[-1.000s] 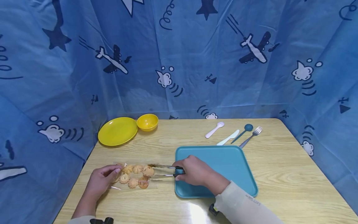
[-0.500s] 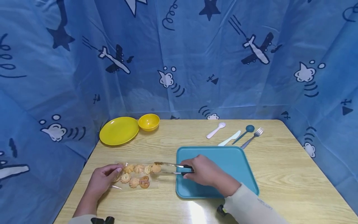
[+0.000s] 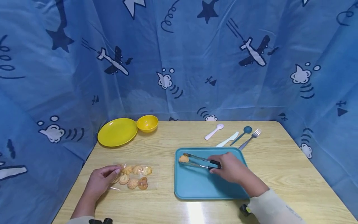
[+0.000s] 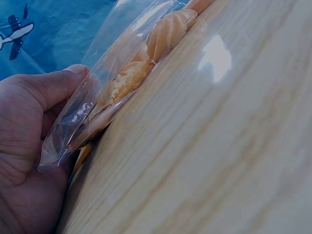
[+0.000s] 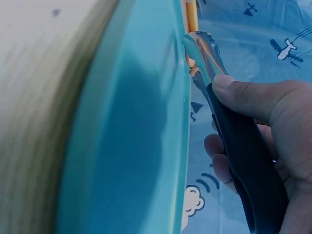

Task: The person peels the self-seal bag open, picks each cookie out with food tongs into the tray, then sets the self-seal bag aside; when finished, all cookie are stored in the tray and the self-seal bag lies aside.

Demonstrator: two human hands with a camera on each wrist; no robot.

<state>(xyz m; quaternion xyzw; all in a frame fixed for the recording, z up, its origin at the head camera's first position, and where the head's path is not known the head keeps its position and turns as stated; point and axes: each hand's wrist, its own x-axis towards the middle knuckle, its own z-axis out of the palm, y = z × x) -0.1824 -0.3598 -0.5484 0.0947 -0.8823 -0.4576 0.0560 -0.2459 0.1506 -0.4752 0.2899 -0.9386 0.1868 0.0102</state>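
My left hand pinches the left end of a clear plastic bag lying on the table. Inside it are several golden cookies, some swirled, one pretzel-shaped. In the left wrist view the thumb presses on the bag's film. Over the blue tray, my right hand grips metal tongs by their black handles. A round cookie sits between the tips of the tongs, above the tray's upper left corner. The right wrist view shows only a sliver of that cookie behind the metal.
A yellow plate and a yellow bowl stand at the back left. Behind the tray lie a pale pink spoon, a pale knife, a dark teal spoon and a grey fork. A blue patterned curtain surrounds the table.
The tongs have carried the round cookie out of the bag's right end and rightward to above the tray. My left hand has stayed at the bag.
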